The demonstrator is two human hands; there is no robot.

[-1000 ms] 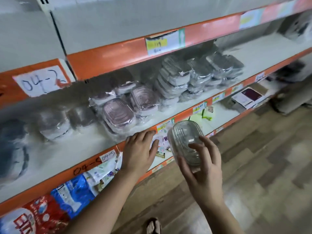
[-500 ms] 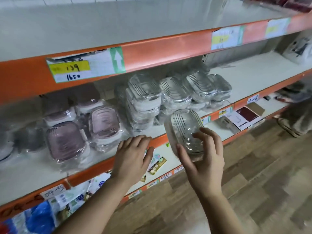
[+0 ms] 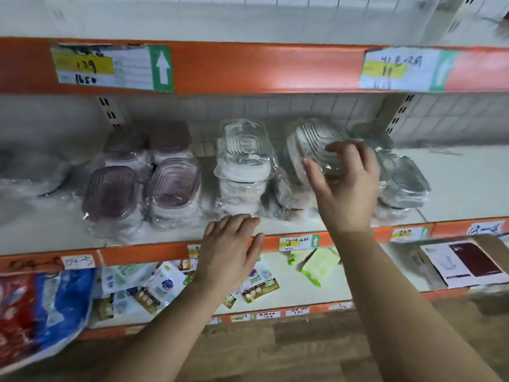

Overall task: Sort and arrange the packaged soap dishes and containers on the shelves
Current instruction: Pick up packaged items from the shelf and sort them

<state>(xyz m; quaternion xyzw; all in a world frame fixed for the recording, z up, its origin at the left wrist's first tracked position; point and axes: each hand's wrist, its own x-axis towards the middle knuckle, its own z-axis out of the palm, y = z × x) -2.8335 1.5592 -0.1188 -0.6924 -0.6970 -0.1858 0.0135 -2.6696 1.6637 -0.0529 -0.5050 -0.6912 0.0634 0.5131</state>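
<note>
- Your right hand [image 3: 347, 194] grips the clear soap dish [image 3: 312, 144], thumb and fingers curled round it. The dish is tilted above the middle shelf [image 3: 454, 186], between the clear stack [image 3: 245, 166] and the wrapped dishes [image 3: 403, 180] at the right.
- Your left hand [image 3: 231, 249] lies flat on the shelf's orange front edge [image 3: 143, 253], fingers straight, holding nothing.
- The step looks like placing: clear with clear, apart from the pink dishes [image 3: 113, 191].
- Next, level it and set it down squarely — slick wrap may let stacks slide.
</note>
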